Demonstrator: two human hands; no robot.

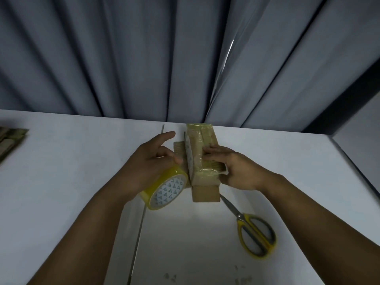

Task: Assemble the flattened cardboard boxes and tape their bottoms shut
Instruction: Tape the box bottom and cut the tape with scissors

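On the white surface (82,182), right hand (236,169) is pressing flat, open fingers onto the small brown cardboard box (207,136); left hand (152,161) is gripping the yellow tape roll (166,192) beside it. Risk: tape wrinkling or lifting if pressure slips.

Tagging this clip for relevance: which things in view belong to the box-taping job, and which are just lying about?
Job in hand: cardboard box, pressed by the right hand; tape roll, gripped by the left hand; scissors, idle on the table; flattened cardboard, at the left edge.
Just surroundings: the table itself; grey curtain.
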